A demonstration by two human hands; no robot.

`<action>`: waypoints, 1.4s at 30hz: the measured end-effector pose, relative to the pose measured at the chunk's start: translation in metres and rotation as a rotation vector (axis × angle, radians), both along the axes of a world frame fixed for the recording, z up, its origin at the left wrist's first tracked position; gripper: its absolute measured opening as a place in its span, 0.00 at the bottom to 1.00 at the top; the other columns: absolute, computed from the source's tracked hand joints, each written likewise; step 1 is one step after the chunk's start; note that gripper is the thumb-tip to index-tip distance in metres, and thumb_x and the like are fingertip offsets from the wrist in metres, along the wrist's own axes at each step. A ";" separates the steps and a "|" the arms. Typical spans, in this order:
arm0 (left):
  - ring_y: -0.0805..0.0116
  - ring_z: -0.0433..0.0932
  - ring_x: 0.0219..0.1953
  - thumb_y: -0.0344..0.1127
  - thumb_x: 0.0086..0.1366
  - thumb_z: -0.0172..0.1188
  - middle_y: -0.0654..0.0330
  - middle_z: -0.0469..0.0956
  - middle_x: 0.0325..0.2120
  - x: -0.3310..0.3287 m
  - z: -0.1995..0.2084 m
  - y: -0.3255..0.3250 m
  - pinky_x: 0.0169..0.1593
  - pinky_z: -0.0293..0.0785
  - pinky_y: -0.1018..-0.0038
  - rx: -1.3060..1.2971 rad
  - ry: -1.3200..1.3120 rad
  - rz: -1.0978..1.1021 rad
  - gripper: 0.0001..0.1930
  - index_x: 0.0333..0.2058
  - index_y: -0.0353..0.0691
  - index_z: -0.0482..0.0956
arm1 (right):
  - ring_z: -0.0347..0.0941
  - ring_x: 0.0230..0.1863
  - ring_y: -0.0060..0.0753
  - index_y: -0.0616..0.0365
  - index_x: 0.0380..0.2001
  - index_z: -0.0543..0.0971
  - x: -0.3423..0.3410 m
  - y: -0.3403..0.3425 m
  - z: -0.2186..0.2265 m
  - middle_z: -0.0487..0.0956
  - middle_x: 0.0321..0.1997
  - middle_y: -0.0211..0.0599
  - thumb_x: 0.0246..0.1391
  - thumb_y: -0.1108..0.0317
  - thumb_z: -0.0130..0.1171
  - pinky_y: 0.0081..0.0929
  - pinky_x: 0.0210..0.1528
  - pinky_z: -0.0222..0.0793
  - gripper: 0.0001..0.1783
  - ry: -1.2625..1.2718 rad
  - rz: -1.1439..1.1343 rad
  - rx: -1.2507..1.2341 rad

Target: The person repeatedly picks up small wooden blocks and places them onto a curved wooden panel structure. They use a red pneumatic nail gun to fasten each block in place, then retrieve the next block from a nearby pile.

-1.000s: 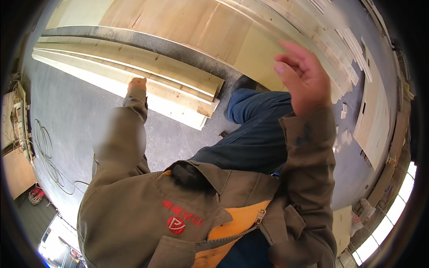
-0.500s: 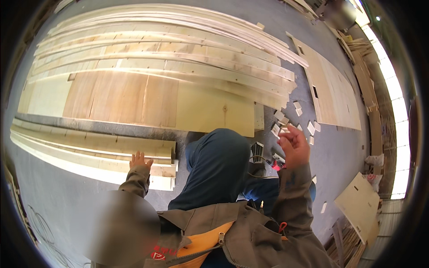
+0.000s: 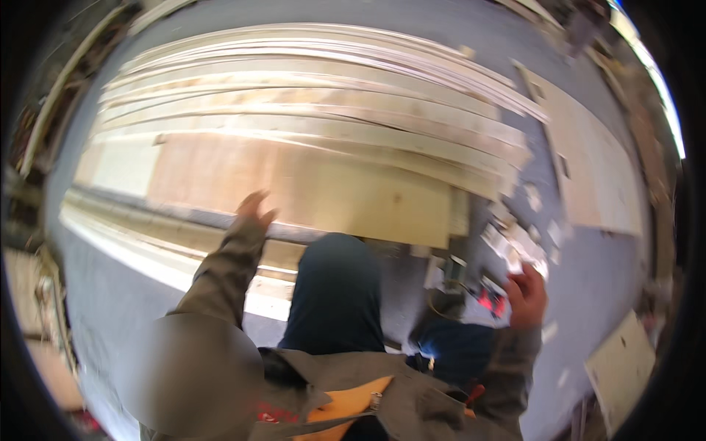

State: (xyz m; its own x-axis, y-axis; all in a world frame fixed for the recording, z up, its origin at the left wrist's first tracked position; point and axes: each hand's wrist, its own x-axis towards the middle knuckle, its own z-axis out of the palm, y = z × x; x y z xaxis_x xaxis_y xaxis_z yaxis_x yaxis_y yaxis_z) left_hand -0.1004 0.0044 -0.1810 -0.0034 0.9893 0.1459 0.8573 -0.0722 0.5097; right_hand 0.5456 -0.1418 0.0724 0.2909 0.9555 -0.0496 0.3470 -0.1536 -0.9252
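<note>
My left hand [image 3: 256, 209] is open, its fingers apart over the near edge of a wide, pale wooden panel [image 3: 220, 173]; blur hides whether it touches. Several long, narrow boards [image 3: 331, 132] lie across the panel's far part. Beneath my left forearm runs a stack of long boards [image 3: 140, 239] on the floor. My right hand [image 3: 526, 295] is low on the right, fingers curled, just nearer than a cluster of small pale wooden blocks [image 3: 507, 239]. Motion smears its fingers, so I cannot see whether anything is in them.
A red and black tool [image 3: 491, 300] lies on the floor left of my right hand, with a cable [image 3: 434, 301] beside it. My bent knee [image 3: 340, 287] is up close to the panel. Another large panel [image 3: 588, 154] lies at the right, and a smaller board [image 3: 624, 367] nearer.
My left hand has left the near board stack and moved farther out to the panel's edge. My right hand has come nearer and lower. The whole view has shifted and blurred.
</note>
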 end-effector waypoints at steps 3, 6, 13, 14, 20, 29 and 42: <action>0.41 0.73 0.67 0.43 0.59 0.74 0.43 0.77 0.62 0.057 0.061 0.086 0.70 0.70 0.52 0.082 0.073 -0.109 0.34 0.63 0.39 0.77 | 0.79 0.46 0.28 0.63 0.66 0.72 0.019 -0.001 -0.020 0.83 0.49 0.42 0.62 0.72 0.66 0.29 0.49 0.78 0.30 -0.035 0.011 -0.043; 0.43 0.73 0.66 0.42 0.59 0.72 0.46 0.78 0.61 0.110 0.092 0.168 0.69 0.70 0.53 0.126 0.060 -0.200 0.33 0.63 0.41 0.77 | 0.80 0.46 0.30 0.66 0.65 0.73 0.039 -0.004 -0.056 0.83 0.49 0.43 0.58 0.74 0.68 0.29 0.50 0.78 0.31 -0.036 -0.008 -0.097; 0.48 0.73 0.67 0.31 0.59 0.62 0.50 0.76 0.65 0.194 0.060 0.339 0.69 0.70 0.54 0.108 0.308 -0.249 0.33 0.66 0.42 0.73 | 0.77 0.43 0.24 0.63 0.67 0.72 0.068 0.000 -0.086 0.81 0.47 0.37 0.58 0.79 0.63 0.22 0.48 0.75 0.32 0.073 -0.063 -0.356; 0.49 0.72 0.68 0.29 0.60 0.61 0.50 0.75 0.66 0.207 0.054 0.349 0.70 0.70 0.55 0.074 0.340 -0.245 0.33 0.67 0.42 0.72 | 0.78 0.43 0.24 0.63 0.66 0.73 0.056 0.015 -0.074 0.82 0.47 0.39 0.57 0.80 0.62 0.23 0.48 0.76 0.32 -0.048 -0.043 -0.365; 0.49 0.64 0.74 0.27 0.59 0.63 0.49 0.66 0.73 0.271 0.036 0.417 0.74 0.64 0.59 -0.077 0.468 -0.238 0.39 0.72 0.38 0.65 | 0.79 0.43 0.26 0.66 0.64 0.73 0.064 0.036 -0.081 0.83 0.46 0.44 0.55 0.79 0.64 0.26 0.47 0.78 0.31 -0.027 -0.102 -0.498; 0.43 0.76 0.60 0.27 0.63 0.59 0.47 0.77 0.56 0.269 0.003 0.445 0.64 0.71 0.52 0.034 0.557 -0.324 0.22 0.57 0.38 0.76 | 0.81 0.46 0.33 0.67 0.64 0.74 0.075 0.076 -0.085 0.83 0.49 0.45 0.54 0.77 0.68 0.31 0.52 0.78 0.33 -0.128 -0.102 -0.426; 0.45 0.75 0.31 0.20 0.39 0.60 0.54 0.75 0.25 0.217 0.075 0.335 0.35 0.71 0.51 0.275 0.188 -0.675 0.10 0.22 0.42 0.74 | 0.57 0.80 0.55 0.57 0.78 0.60 0.156 0.268 -0.052 0.62 0.81 0.48 0.25 0.68 0.81 0.51 0.77 0.52 0.70 -1.323 0.261 0.240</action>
State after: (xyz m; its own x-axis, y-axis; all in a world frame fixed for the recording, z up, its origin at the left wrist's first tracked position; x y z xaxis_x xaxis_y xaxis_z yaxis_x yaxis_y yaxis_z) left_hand 0.1169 0.3395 -0.1065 0.6405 0.6954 0.3259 0.6525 -0.7166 0.2467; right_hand 0.7018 0.1258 0.0199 -0.1969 0.9348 0.2956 0.9783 0.1674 0.1222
